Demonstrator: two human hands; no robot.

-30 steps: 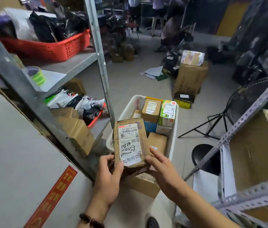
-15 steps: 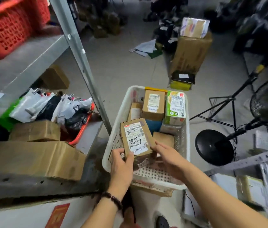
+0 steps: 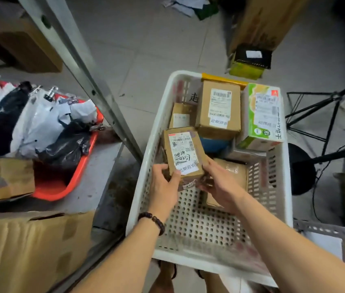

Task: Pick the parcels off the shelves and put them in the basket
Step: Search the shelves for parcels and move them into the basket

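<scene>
A white perforated basket (image 3: pixel 146 166) stands on the floor below me. Inside it, both my hands hold a small brown cardboard parcel (image 3: pixel 183 154) with a white label and handwriting. My left hand (image 3: pixel 165 186) grips its near left corner, thumb on the label. My right hand (image 3: pixel 220 185) grips its right side. Further in lie a taller brown parcel (image 3: pixel 219 108), a green and white carton (image 3: pixel 262 115), a small brown box (image 3: pixel 181 118) and a flat brown parcel (image 3: pixel 234 172).
A metal shelf upright (image 3: pixel 87 81) slants past the basket's left side. The shelf (image 3: pixel 95 176) holds a red tray (image 3: pixel 65 185) of plastic mailer bags and brown cartons (image 3: pixel 29 248). Right of the basket are a black stand base (image 3: pixel 302 172), tripod legs and cartons on the floor.
My view has tipped down over the basket. Both hands have carried the labelled parcel from above the basket down inside it, towards the left wall.
</scene>
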